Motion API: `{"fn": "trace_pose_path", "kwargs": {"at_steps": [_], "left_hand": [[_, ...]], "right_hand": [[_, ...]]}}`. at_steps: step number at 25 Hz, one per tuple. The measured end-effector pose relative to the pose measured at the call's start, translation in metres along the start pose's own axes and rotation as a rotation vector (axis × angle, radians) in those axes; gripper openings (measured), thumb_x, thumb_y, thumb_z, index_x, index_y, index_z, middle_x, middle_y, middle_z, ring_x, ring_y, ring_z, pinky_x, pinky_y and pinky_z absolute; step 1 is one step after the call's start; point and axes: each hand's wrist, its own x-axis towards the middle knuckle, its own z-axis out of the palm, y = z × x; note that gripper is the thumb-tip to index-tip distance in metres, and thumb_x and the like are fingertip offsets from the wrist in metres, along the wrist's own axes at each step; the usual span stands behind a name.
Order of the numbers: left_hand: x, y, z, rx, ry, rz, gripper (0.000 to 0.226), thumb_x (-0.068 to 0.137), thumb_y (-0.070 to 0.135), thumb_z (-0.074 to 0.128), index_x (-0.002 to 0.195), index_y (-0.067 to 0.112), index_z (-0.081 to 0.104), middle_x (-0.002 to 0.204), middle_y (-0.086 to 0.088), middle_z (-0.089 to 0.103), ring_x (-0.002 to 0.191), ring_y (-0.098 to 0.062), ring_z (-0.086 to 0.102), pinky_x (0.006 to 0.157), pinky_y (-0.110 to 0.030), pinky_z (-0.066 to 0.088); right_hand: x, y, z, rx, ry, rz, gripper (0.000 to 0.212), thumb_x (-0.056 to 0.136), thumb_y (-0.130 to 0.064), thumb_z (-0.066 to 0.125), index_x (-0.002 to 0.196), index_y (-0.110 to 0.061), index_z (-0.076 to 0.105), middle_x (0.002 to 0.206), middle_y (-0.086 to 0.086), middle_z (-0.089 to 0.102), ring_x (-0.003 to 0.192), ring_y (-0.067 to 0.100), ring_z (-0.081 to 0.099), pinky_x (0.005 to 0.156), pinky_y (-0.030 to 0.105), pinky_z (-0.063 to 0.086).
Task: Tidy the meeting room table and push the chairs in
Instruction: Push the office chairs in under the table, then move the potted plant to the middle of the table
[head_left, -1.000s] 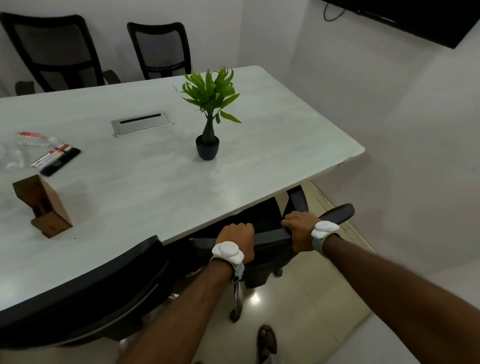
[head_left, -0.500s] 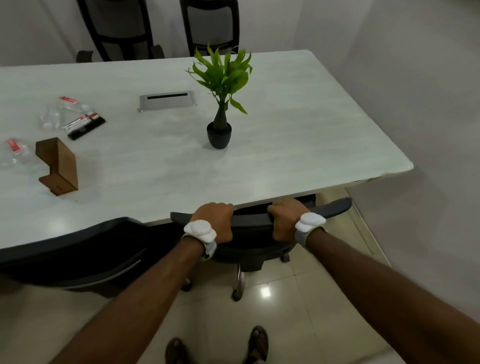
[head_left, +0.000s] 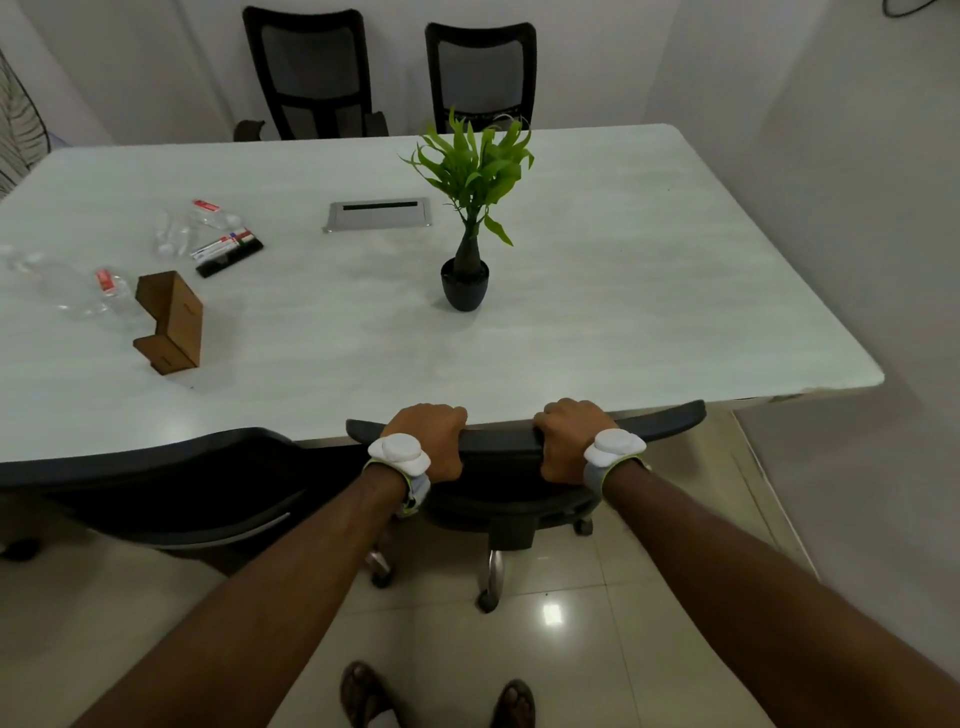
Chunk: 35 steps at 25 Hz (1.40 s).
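At the table (head_left: 597, 322) edge, two hands, left hand (head_left: 434, 441) and right hand (head_left: 569, 439), grip one chair (head_left: 498, 444).

The pale marble-look table (head_left: 597, 312) carries a small potted plant (head_left: 470, 218) in a black pot, standing upright near its middle. Beyond the plant and a little to its left, a metal cable hatch (head_left: 378, 214) sits flush in the tabletop. Well to the plant's left, a black nameplate (head_left: 228, 253) with red and white markings lies flat, with a clear plastic bottle (head_left: 195, 223) on its side just beside it. Nearer than these, left of the plant, a brown wooden holder (head_left: 171, 322) stands upright, and another clear bottle (head_left: 67, 286) with a red label lies on its side just left of the holder.
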Motion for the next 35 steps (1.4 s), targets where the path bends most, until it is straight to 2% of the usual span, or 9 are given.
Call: {"fn": "trace_pose_path", "kwargs": {"at_steps": [3, 7, 13, 15, 18, 22, 29, 33, 35], "left_hand": [[0.013, 0.009, -0.001, -0.028, 0.03, -0.008, 0.019, 0.07, 0.022, 0.062, 0.084, 0.012, 0.052, 0.078, -0.007, 0.059, 0.065, -0.027, 0.055, 0.057, -0.029, 0.038], [0.019, 0.011, 0.006, -0.051, 0.044, 0.022, 0.019, 0.07, 0.021, 0.06, 0.079, 0.012, 0.047, 0.079, -0.008, 0.06, 0.061, -0.024, 0.048, 0.056, -0.03, 0.035], [0.018, -0.013, -0.009, -0.32, -0.006, 0.039, 0.044, 0.076, 0.062, 0.054, 0.088, 0.02, 0.058, 0.087, 0.0, 0.064, 0.077, -0.022, 0.059, 0.067, -0.032, 0.046], [0.021, -0.032, -0.021, -0.414, 0.002, 0.004, 0.042, 0.08, 0.061, 0.053, 0.087, 0.02, 0.062, 0.089, 0.002, 0.067, 0.08, -0.021, 0.061, 0.07, -0.032, 0.047], [0.034, -0.08, -0.041, -0.439, 0.03, -0.046, 0.033, 0.082, 0.053, 0.055, 0.085, 0.021, 0.062, 0.091, 0.001, 0.068, 0.083, -0.023, 0.062, 0.07, -0.03, 0.046], [0.046, -0.121, -0.049, -0.487, 0.026, -0.106, 0.018, 0.081, 0.044, 0.059, 0.08, 0.026, 0.057, 0.096, -0.001, 0.068, 0.089, -0.026, 0.063, 0.073, -0.032, 0.049], [0.078, -0.169, -0.05, -0.589, 0.086, -0.177, 0.025, 0.083, 0.036, 0.063, 0.1, 0.019, 0.059, 0.103, 0.0, 0.068, 0.094, -0.025, 0.063, 0.074, -0.028, 0.043], [0.121, -0.19, -0.043, -0.617, 0.071, -0.201, 0.03, 0.081, 0.035, 0.065, 0.105, 0.019, 0.057, 0.106, 0.0, 0.066, 0.097, -0.024, 0.061, 0.075, -0.027, 0.041], [0.146, -0.195, -0.04, -0.624, 0.05, -0.213, 0.038, 0.08, 0.034, 0.066, 0.112, 0.019, 0.053, 0.11, 0.0, 0.064, 0.1, -0.023, 0.06, 0.078, -0.028, 0.041]], "right_hand": [[0.011, 0.019, -0.002, -0.027, -0.005, 0.013, 0.024, 0.068, -0.029, 0.06, 0.087, -0.015, 0.057, 0.096, 0.006, 0.061, 0.092, 0.029, 0.057, 0.07, 0.032, 0.044], [0.016, 0.024, -0.001, -0.029, -0.054, 0.044, 0.023, 0.068, -0.03, 0.061, 0.079, -0.02, 0.044, 0.096, 0.006, 0.058, 0.092, 0.027, 0.055, 0.071, 0.032, 0.042], [0.032, 0.002, -0.025, 0.113, -0.287, 0.211, 0.028, 0.061, -0.025, 0.066, 0.083, -0.018, 0.05, 0.096, 0.005, 0.058, 0.091, 0.028, 0.059, 0.072, 0.035, 0.051], [0.045, -0.012, -0.043, 0.264, -0.351, 0.267, 0.028, 0.057, -0.016, 0.068, 0.083, -0.014, 0.059, 0.09, 0.006, 0.063, 0.085, 0.028, 0.062, 0.065, 0.033, 0.05], [0.077, -0.03, -0.072, 0.575, -0.135, 0.316, 0.011, 0.065, -0.015, 0.062, 0.075, -0.013, 0.065, 0.082, 0.006, 0.067, 0.08, 0.025, 0.061, 0.07, 0.034, 0.051], [0.103, -0.038, -0.08, 0.67, 0.044, 0.391, 0.006, 0.075, -0.011, 0.063, 0.078, -0.016, 0.06, 0.086, 0.005, 0.063, 0.081, 0.023, 0.058, 0.072, 0.033, 0.049], [0.164, -0.027, -0.075, 0.749, 0.129, 0.558, 0.035, 0.076, -0.005, 0.063, 0.111, -0.006, 0.061, 0.096, 0.008, 0.063, 0.089, 0.026, 0.058, 0.075, 0.029, 0.045], [0.228, -0.013, -0.076, 0.855, 0.124, 0.587, 0.055, 0.078, -0.004, 0.066, 0.129, -0.008, 0.049, 0.121, 0.013, 0.06, 0.1, 0.026, 0.058, 0.077, 0.028, 0.043], [0.256, -0.005, -0.073, 0.919, 0.132, 0.628, 0.069, 0.078, -0.004, 0.067, 0.14, -0.01, 0.037, 0.134, 0.014, 0.052, 0.118, 0.029, 0.053, 0.085, 0.029, 0.044]]}}
